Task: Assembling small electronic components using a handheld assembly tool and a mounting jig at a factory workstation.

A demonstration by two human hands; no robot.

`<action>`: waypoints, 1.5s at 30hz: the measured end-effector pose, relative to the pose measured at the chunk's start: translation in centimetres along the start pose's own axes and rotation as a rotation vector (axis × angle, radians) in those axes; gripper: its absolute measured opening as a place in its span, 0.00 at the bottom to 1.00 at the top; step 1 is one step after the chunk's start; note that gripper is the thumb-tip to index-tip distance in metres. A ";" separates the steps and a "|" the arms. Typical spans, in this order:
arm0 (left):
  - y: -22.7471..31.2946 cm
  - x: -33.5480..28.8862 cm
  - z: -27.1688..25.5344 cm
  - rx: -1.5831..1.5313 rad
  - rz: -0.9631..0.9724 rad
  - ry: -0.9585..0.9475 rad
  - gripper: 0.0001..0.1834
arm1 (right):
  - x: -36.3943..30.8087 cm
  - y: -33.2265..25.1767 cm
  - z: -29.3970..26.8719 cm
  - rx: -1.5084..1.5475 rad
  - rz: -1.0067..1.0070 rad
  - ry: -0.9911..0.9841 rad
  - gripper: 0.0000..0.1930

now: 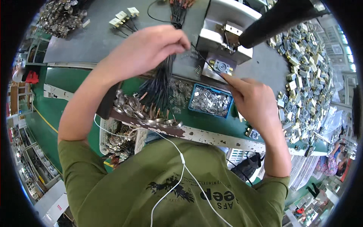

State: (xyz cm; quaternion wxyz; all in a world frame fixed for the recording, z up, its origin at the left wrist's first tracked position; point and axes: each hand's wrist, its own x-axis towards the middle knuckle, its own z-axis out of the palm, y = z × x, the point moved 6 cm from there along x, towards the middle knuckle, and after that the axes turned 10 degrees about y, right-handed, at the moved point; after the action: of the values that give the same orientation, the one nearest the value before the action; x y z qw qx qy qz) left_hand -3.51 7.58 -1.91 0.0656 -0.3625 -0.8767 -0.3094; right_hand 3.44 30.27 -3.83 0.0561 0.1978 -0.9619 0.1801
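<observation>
A thin black wire (208,61) runs between my two hands, slanting down to the right. My left hand (160,45) is closed, with its thumb and fingertips pinched at the wire's upper end. My right hand (255,100) pinches the lower end between thumb and forefinger. Behind the wire, a small grey part with a round centre (222,67) sits on a metal block (211,74) below the bench machine (230,38). A bundle of black wires (160,89) with bare copper ends hangs over the bench edge, below my left hand.
A blue tray (191,108) of small metal pieces lies left of my right hand. Many small grey and cream parts (298,83) are heaped at the right. Round metal pieces (132,108) line the front edge. A dark machine arm (280,22) reaches in from above.
</observation>
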 end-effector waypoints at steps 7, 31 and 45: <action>3.9 3.4 4.2 -0.014 0.250 0.055 0.08 | -2.2 -0.3 2.6 0.109 0.044 0.186 0.19; 3.9 4.5 8.5 0.105 0.268 -0.049 0.06 | -4.1 -0.9 0.3 0.277 -0.278 0.195 0.20; 3.3 2.0 5.7 -0.074 0.327 -0.204 0.10 | -2.9 4.1 3.4 0.831 0.393 -0.053 0.18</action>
State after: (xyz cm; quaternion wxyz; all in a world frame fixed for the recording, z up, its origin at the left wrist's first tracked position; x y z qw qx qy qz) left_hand -2.15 13.93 -4.14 0.0125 -0.5319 -0.7961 -0.2882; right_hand 4.30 33.55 -8.79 -0.0877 0.0218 -0.8285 0.5526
